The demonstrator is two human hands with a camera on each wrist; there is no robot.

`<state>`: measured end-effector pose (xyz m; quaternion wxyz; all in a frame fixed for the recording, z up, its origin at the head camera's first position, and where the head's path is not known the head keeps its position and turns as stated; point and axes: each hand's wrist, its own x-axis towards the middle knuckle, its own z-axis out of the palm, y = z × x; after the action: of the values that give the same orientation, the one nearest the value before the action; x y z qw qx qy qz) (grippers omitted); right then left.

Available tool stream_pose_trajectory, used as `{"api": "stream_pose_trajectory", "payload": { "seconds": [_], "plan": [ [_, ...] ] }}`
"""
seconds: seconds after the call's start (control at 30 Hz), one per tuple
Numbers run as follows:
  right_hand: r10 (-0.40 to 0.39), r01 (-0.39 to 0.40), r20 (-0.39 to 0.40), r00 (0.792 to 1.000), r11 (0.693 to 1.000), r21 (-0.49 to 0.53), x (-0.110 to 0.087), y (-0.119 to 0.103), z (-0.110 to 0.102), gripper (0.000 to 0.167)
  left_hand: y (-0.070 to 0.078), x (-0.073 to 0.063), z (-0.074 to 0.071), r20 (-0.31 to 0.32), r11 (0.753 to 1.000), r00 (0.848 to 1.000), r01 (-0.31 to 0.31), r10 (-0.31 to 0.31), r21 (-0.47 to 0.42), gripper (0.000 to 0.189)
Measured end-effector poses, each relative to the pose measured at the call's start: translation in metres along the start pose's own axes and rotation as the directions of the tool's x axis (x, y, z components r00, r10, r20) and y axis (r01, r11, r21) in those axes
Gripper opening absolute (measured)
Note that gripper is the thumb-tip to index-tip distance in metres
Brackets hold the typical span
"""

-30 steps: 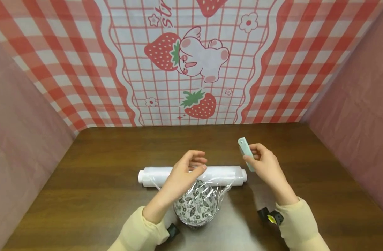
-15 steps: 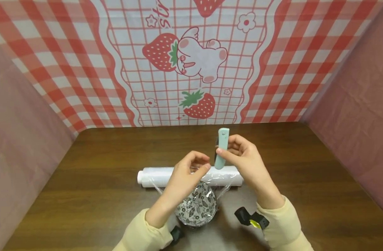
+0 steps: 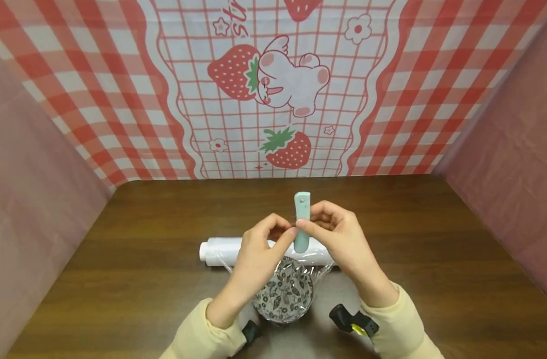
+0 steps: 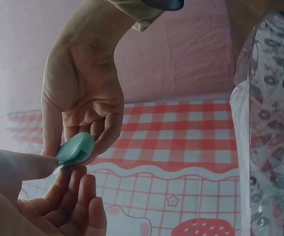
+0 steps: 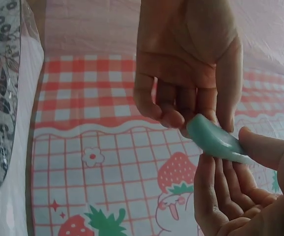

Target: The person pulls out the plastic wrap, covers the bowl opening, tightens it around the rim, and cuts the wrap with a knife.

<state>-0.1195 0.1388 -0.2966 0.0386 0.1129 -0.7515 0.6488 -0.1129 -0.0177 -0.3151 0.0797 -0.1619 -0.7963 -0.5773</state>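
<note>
In the head view a mint-green folding knife point(image 3: 303, 212) stands nearly upright above the cling film roll point(image 3: 221, 251). My right hand point(image 3: 341, 239) pinches its handle between thumb and fingers. Along the knife's left edge, the thumb and fingertips of my left hand point(image 3: 261, 249) pinch it. Both wrist views show the knife point(image 4: 76, 148) between the two hands, its blade mostly hidden. Below the hands is a bowl point(image 3: 284, 294) with a dark leaf pattern, and clear film stretches over it from the roll. The right end of the roll is behind my right hand.
The roll and bowl are on a brown wooden table point(image 3: 134, 279). A red-checked strawberry cloth point(image 3: 278, 89) hangs at the back, with pink cloths point(image 3: 502, 114) at both sides. Black wrist cameras point(image 3: 354, 321) sit below my wrists.
My right hand has moved left with the folding knife and turned it more upright, bringing it to my left hand. The left thumb and fingertips have come together on the knife's edge.
</note>
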Motion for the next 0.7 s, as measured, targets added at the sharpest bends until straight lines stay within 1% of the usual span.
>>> {"api": "stream_pose_trajectory", "payload": {
  "seconds": [0.13,0.27,0.37,0.47,0.53,0.7],
  "plan": [
    [-0.010,0.009,-0.014,1.000,1.000,-0.028,-0.002,-0.002,0.002,0.019,0.001,0.002,-0.002,-0.018,0.998,0.998,-0.058,0.058,0.012,0.005],
    [-0.025,0.025,-0.006,1.000,1.000,0.004,-0.004,-0.002,0.005,0.017,0.002,0.001,-0.005,-0.045,0.993,0.992,-0.113,0.114,0.011,0.003],
    [-0.063,0.063,0.002,0.998,0.998,0.023,-0.006,-0.002,0.008,0.016,0.003,0.001,-0.008,-0.054,0.990,0.988,-0.141,0.142,0.026,0.003],
    [-0.108,0.108,-0.006,0.994,0.994,-0.006,-0.008,-0.002,0.010,0.017,0.003,0.001,-0.010,-0.049,0.988,0.987,-0.151,0.153,0.044,0.004],
    [-0.129,0.129,-0.016,0.991,0.991,-0.042,-0.009,-0.002,0.012,0.017,0.004,0.001,-0.011,-0.043,0.987,0.987,-0.153,0.155,0.056,0.004],
    [-0.144,0.142,-0.020,0.989,0.986,-0.090,-0.010,-0.003,0.014,0.017,0.004,0.001,-0.013,-0.040,0.986,0.988,-0.144,0.148,0.084,0.005]
  ]
}}
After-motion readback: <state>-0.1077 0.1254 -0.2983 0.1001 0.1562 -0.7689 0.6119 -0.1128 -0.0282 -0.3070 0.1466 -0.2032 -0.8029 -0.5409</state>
